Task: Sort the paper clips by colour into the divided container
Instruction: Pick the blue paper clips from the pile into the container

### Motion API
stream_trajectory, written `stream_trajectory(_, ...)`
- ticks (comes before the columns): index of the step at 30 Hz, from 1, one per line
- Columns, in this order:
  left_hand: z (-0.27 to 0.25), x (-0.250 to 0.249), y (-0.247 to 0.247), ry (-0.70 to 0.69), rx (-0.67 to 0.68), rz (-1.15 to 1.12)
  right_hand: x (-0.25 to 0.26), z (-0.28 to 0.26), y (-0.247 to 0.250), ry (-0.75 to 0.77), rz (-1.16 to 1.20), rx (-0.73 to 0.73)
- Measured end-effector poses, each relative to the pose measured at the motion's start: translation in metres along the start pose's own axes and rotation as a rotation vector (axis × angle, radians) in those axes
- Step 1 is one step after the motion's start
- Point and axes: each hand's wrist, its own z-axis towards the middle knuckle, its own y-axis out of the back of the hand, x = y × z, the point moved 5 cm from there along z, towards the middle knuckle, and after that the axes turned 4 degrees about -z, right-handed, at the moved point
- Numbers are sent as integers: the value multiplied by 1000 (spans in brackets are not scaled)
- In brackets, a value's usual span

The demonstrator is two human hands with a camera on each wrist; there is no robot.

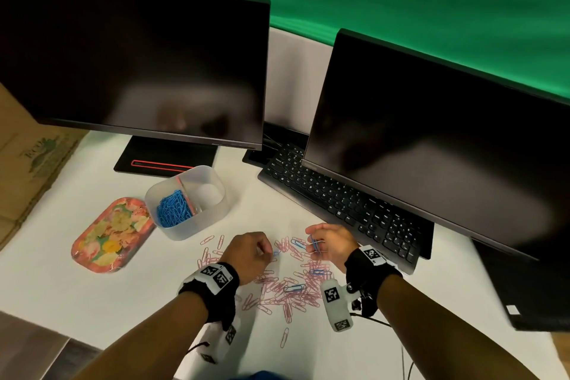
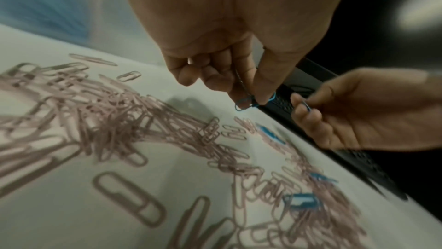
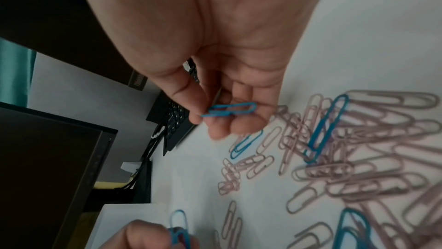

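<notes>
A heap of pink paper clips [image 1: 290, 284] with a few blue ones [image 1: 294, 288] lies on the white desk between my hands. My left hand [image 1: 268, 251] [image 2: 253, 100] pinches blue clips [image 2: 244, 104] between thumb and fingers just above the heap. My right hand [image 1: 314, 244] [image 3: 215, 119] hovers over the heap's right side and pinches a blue clip [image 3: 229, 109]. The translucent divided container [image 1: 216, 216] stands at the back left, with blue clips [image 1: 173, 207] filling its left compartment; the right compartment looks bare.
A flowered oval tray [image 1: 108, 236] lies left of the container. A black keyboard [image 1: 339, 200] runs along the right, close behind my right hand, under two dark monitors [image 1: 132, 65]. A cardboard box [image 1: 27, 163] borders the desk's left edge.
</notes>
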Motion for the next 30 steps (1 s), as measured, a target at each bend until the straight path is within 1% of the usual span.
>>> stream_trajectory(1,-1,2,3,19,-24,-40,-1,1,-1,-5,-49,-23)
stream_trajectory(2,-2,5,6,35,-45,-86,-2,4,-1,12,-155,-52)
stream_trajectory(6,-3,15,10,145,-45,-371,3,7,-14,256,-912,-157)
stream_trajectory(8,-3,16,10,205,-41,-511,2,5,-23,331,-1152,-159)
stream_trajectory(9,-3,17,10,236,-35,-586,-1,5,-27,352,-1220,-149)
stream_trajectory(11,-3,20,9,284,-28,-730,-5,5,-30,368,-1271,-128)
stream_trajectory(14,-2,22,9,329,-45,-903,-6,6,-30,410,-1256,-124)
stream_trajectory(17,-3,16,9,343,-35,-970,-2,7,-25,426,-1229,-164)
stream_trajectory(19,-4,11,7,342,-27,-938,-1,8,-24,407,-1248,-188)
stream_trajectory(21,-4,9,5,330,-22,-846,-2,9,-24,400,-1270,-189)
stream_trajectory(23,-4,7,1,279,-5,-636,-2,9,-24,400,-1259,-188)
stream_trajectory(26,-9,-3,-10,149,41,-272,1,10,-24,388,-1235,-208)
stream_trajectory(30,-20,-24,-41,-27,200,127,7,13,-30,344,-1322,-192)
